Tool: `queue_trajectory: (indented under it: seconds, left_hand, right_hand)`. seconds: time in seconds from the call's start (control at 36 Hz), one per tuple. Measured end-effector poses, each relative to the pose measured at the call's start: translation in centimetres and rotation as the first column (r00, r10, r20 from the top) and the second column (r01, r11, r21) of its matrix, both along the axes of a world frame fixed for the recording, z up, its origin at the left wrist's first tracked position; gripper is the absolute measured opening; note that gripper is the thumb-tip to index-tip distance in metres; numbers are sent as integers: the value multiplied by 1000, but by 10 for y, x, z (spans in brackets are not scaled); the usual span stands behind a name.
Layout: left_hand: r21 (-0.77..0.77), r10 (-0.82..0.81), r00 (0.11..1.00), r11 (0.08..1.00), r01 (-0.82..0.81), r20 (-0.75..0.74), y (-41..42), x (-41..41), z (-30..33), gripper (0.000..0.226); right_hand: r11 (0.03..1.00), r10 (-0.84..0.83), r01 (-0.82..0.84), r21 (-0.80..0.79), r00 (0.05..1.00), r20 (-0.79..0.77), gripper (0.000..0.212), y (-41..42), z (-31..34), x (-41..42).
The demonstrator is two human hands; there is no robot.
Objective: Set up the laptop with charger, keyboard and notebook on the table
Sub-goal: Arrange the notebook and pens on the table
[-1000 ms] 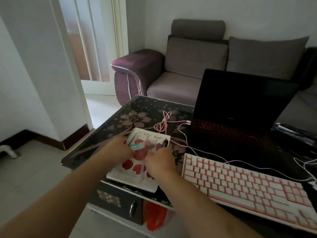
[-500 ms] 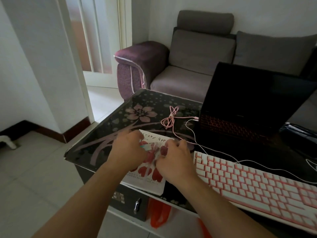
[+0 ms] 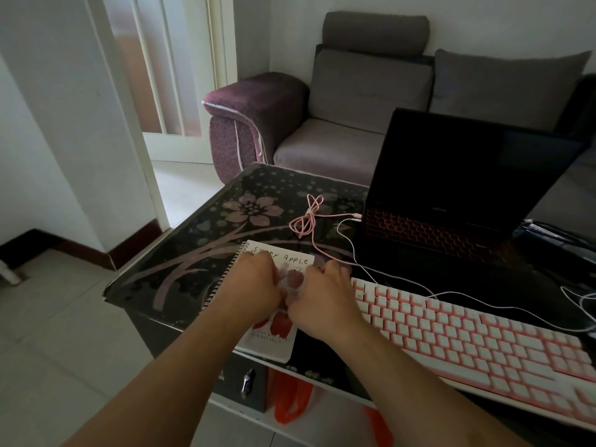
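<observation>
While both hands, left hand and right hand, curl over the spiral notebook with something blurred between them, their grip can't be told. Notebook lies near-left on the dark flowered glass table, keyboard right, open laptop behind, grey sofa beyond.

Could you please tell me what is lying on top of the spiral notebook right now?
Both hands, left and right, are over the spiral notebook, fingers curled round something small and pale between them. They hide what it is, and most of the apple cover.
</observation>
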State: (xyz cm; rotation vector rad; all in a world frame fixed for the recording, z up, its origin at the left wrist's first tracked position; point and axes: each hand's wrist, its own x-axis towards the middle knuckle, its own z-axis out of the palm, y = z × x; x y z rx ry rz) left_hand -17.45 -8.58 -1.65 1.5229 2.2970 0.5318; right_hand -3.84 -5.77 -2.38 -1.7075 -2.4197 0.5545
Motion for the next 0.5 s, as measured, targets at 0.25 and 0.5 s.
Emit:
queue_trajectory:
  seconds: [0.25,0.5]
  left_hand:
    - [-20,-25,1000,999,25,3,5,-5,3,24]
    - [8,24,979,1000,-27,204,11,2,20,17]
  right_hand:
    - [996,79,-80,-35,997,-19,77,11,0,-7]
    - [995,-21,-8,-96,954,-300,41,26,-2,1]
